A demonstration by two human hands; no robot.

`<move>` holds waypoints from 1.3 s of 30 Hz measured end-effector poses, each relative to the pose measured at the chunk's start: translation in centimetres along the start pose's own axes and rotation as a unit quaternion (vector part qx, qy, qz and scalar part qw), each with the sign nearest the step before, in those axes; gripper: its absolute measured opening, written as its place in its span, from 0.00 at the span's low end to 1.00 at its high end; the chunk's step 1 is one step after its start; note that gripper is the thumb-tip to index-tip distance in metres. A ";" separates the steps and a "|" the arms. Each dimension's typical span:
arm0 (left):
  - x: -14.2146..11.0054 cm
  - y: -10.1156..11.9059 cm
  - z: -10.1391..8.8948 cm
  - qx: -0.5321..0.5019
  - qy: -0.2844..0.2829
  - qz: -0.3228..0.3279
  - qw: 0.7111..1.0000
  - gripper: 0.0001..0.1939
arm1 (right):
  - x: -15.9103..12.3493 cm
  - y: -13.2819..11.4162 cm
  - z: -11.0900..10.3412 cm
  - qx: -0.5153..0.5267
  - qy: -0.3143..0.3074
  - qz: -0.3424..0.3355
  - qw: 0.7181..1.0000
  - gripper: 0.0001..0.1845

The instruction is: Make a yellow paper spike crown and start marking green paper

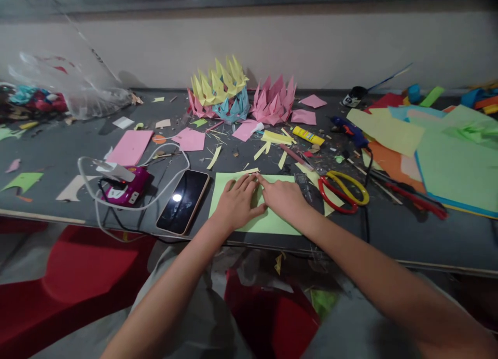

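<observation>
A light green sheet of paper lies on the dark table in front of me. My left hand rests flat on its left half, fingers stretched toward the far edge and thumb pointing right. My right hand presses on the right half with its index finger extended to the far edge, its tip close to my left fingertips. Its other fingers are mostly hidden. A phone lies left of the sheet. Scissors with red and yellow handles lie to the right.
Yellow, blue and pink folded-paper pieces stand by the wall, beside a pink one. A glue stick, a glue gun and coloured sheets lie rightward. A purple power adapter with cables sits left. Paper scraps litter the table.
</observation>
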State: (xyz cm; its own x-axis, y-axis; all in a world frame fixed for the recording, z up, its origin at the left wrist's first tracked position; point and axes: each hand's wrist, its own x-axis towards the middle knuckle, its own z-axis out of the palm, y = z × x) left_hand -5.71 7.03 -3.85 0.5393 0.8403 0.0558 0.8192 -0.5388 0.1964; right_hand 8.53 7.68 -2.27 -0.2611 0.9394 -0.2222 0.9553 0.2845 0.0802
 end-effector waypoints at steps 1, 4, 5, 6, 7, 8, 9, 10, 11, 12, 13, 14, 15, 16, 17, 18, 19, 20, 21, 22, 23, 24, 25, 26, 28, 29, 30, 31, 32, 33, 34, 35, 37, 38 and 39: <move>0.0 -0.2 0.0 -0.004 0.001 -0.001 1.000 0.29 | 0.0 -0.1 0.0 0.000 0.001 0.001 1.000 0.28; -0.2 -0.6 -0.1 -0.006 0.003 -0.025 1.000 0.34 | 0.0 0.0 -0.1 0.002 0.002 0.002 1.000 0.30; -0.3 -0.8 -0.2 -0.002 0.007 -0.039 0.999 0.37 | -0.1 0.1 -0.1 0.003 0.002 0.004 1.000 0.30; -0.5 -0.9 -0.3 0.004 0.012 -0.052 0.999 0.39 | -0.2 0.4 -0.1 0.005 0.003 0.008 1.000 0.30; -0.7 -1.1 -0.4 0.012 0.017 -0.066 0.998 0.41 | -0.3 0.7 0.0 0.006 0.003 0.014 1.000 0.30; -0.8 -1.2 -0.5 0.020 0.021 -0.079 0.996 0.42 | -0.5 1.1 0.0 0.007 0.003 0.021 1.000 0.30; -1.0 -1.4 -0.6 0.028 0.024 -0.091 0.995 0.43 | -0.7 1.5 0.0 0.007 0.003 0.028 1.000 0.30; -1.2 -1.5 -0.7 0.036 0.026 -0.103 0.994 0.43 | -0.9 1.9 0.1 0.007 0.003 0.035 0.999 0.30; -1.4 -1.7 -0.8 0.041 0.026 -0.113 0.992 0.43 | -1.2 2.4 0.1 0.006 0.001 0.041 0.999 0.30; -1.5 -1.8 -0.8 0.045 0.027 -0.121 0.991 0.44 | -1.4 2.8 0.1 0.005 0.000 0.047 0.999 0.30; -1.6 -1.9 -0.8 0.047 0.028 -0.129 0.990 0.45 | -1.6 3.2 0.2 0.003 -0.002 0.053 0.999 0.30; -1.7 -2.0 -0.7 0.047 0.029 -0.135 0.989 0.46 | -1.7 3.5 0.2 0.002 -0.004 0.059 0.998 0.30; -1.7 -2.0 -0.7 0.046 0.031 -0.142 0.988 0.47 | -1.8 3.7 0.2 0.001 -0.006 0.065 0.998 0.30; -1.8 -2.0 -0.7 0.045 0.035 -0.150 0.987 0.48 | -1.9 3.9 0.2 0.001 -0.007 0.070 0.998 0.30; -1.8 -1.9 -0.7 0.045 0.039 -0.159 0.985 0.49 | -2.0 4.0 0.2 0.001 -0.008 0.074 0.997 0.30; -1.8 -1.8 -0.8 0.045 0.042 -0.167 0.984 0.50 | -2.0 4.0 0.2 0.001 -0.009 0.078 0.997 0.30; -1.7 -1.7 -0.9 0.045 0.042 -0.174 0.983 0.51 | -2.0 4.0 0.2 0.002 -0.009 0.082 0.997 0.30; -1.7 -1.6 -1.0 0.046 0.039 -0.182 0.981 0.52 | -2.0 3.9 0.2 0.002 -0.009 0.085 0.996 0.31; -1.7 -1.5 -1.1 0.047 0.034 -0.188 0.980 0.53 | -2.0 3.7 0.3 0.002 -0.009 0.089 0.996 0.31; -1.6 -1.3 -1.2 0.048 0.028 -0.193 0.980 0.53 | -2.0 3.6 0.4 0.002 -0.010 0.093 0.996 0.31; -1.5 -1.2 -1.3 0.048 0.022 -0.199 0.979 0.54 | -2.0 3.4 0.5 0.002 -0.013 0.097 0.995 0.31; -1.5 -1.2 -1.4 0.048 0.017 -0.204 0.978 0.54 | -1.9 3.3 0.6 0.002 -0.016 0.101 0.995 0.32; -1.4 -1.1 -1.5 0.047 0.013 -0.210 0.977 0.55 | -1.9 3.2 0.7 0.002 -0.019 0.105 0.994 0.32; -1.4 -1.0 -1.6 0.046 0.009 -0.214 0.976 0.56 | -1.9 3.2 0.8 0.001 -0.022 0.108 0.994 0.32; -1.3 -0.9 -1.7 0.043 0.003 -0.221 0.974 0.58 | -1.9 3.1 1.0 -0.002 -0.025 0.117 0.993 0.32; -1.3 -0.9 -1.7 0.041 0.003 -0.224 0.974 0.58 | -1.9 3.1 1.0 -0.004 -0.025 0.123 0.992 0.31; -1.3 -0.8 -1.8 0.040 0.006 -0.226 0.973 0.59 | -2.0 3.1 1.1 -0.007 -0.025 0.128 0.991 0.30; -1.3 -0.8 -1.8 0.039 0.011 -0.229 0.973 0.59 | -2.1 3.1 1.1 -0.009 -0.024 0.133 0.991 0.30; -1.3 -0.8 -1.8 0.039 0.017 -0.231 0.972 0.59 | -2.1 3.1 1.1 -0.012 -0.021 0.138 0.990 0.29; -1.3 -0.7 -1.7 0.038 0.023 -0.233 0.972 0.60 | -2.2 3.0 1.1 -0.014 -0.018 0.142 0.990 0.29; -1.4 -0.7 -1.7 0.038 0.027 -0.233 0.971 0.60 | -2.3 3.0 1.1 -0.016 -0.013 0.144 0.989 0.29; -1.5 -0.7 -1.5 0.037 0.029 -0.233 0.971 0.60 | -2.3 3.0 1.0 -0.017 -0.008 0.147 0.989 0.29; -1.7 -0.7 -1.1 0.037 0.035 -0.232 0.971 0.61 | -2.4 3.0 1.0 -0.017 0.003 0.150 0.989 0.28; -1.9 -0.7 -0.9 0.039 0.041 -0.233 0.971 0.61 | -2.5 3.0 1.0 -0.015 0.010 0.152 0.988 0.27; -2.1 -0.7 -0.7 0.043 0.047 -0.232 0.971 0.61 | -2.5 3.1 0.9 -0.012 0.019 0.153 0.988 0.27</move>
State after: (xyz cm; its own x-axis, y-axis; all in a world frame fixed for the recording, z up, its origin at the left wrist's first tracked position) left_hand -7.55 5.71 -3.45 0.0913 0.9933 0.0710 0.9852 -0.1005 0.1387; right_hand 12.25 6.02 -2.34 0.0335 0.9885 -0.1475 0.9868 -0.0093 0.1618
